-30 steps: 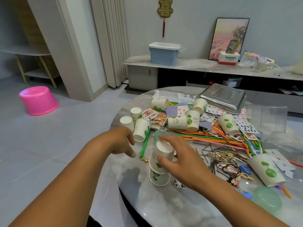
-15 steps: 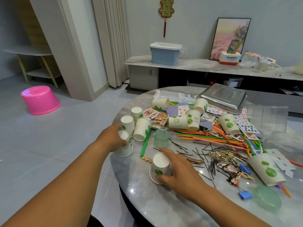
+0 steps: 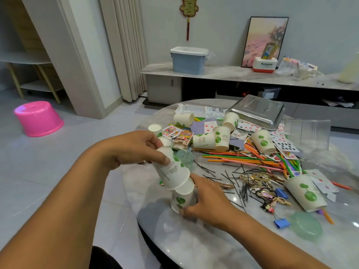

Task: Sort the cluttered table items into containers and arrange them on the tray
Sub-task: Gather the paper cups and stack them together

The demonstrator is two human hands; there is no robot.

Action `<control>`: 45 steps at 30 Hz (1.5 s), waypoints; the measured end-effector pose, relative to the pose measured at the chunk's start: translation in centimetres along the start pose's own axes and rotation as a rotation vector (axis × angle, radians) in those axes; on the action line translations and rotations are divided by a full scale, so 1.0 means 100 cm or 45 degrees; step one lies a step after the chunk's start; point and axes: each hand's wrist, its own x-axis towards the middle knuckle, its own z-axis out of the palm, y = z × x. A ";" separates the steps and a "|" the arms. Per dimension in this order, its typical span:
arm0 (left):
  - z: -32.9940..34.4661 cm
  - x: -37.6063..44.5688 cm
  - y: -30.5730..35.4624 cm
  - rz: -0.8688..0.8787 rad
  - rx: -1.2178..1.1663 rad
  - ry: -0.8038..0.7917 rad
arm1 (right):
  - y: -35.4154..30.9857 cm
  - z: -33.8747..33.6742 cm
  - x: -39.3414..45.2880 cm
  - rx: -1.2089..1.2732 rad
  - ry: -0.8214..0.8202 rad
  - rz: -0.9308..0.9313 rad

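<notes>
A pink stool [image 3: 38, 118] sits on the floor at the left of the frame. At centre, the left hand [image 3: 134, 150] has its grip curled round an upturned paper cup [image 3: 172, 168], tilted, its open mouth down over the base of a second upturned cup [image 3: 182, 198]; the two look to touch at that rim. Just right of it, the right hand [image 3: 206, 199] holds that lower cup from the side, thumb and fingers wrapped about it, low on the marble surface [image 3: 194, 245] near its front edge. A green plastic cup [image 3: 185, 158] stands just behind the lifted one.

Further right, in the upper middle of the frame, more paper cups [image 3: 221, 137] stand or lie among playing cards [image 3: 208, 126]. Coloured straws [image 3: 250, 158] fan out across the centre right, with black hairpins [image 3: 233, 177] scattered below them and blue binder clips [image 3: 281, 223] lower down. A steel tray [image 3: 256, 113] lies upside down at the back of the surface. At the right, a tipped cup [image 3: 305, 192] lies on its side, with a green lid [image 3: 306, 225] below it.
</notes>
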 end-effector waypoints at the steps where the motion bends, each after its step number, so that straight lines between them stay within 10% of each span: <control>1: 0.005 -0.003 0.004 0.029 0.026 -0.032 | 0.001 -0.002 0.000 -0.070 -0.032 -0.002; 11: 0.072 0.014 0.013 0.043 0.575 -0.101 | 0.004 -0.011 0.002 -0.070 -0.156 0.047; 16: 0.063 0.029 -0.001 -0.048 0.385 -0.236 | -0.005 0.001 -0.004 0.138 -0.062 -0.010; 23: 0.019 0.078 -0.054 0.005 -0.121 0.972 | -0.005 0.007 -0.003 0.127 -0.021 0.028; 33: 0.035 0.120 -0.094 -0.018 0.236 0.756 | -0.009 0.001 -0.003 0.111 -0.065 0.026; 45: 0.018 0.105 -0.072 -0.173 -0.044 0.805 | -0.012 -0.001 -0.005 0.104 -0.101 0.007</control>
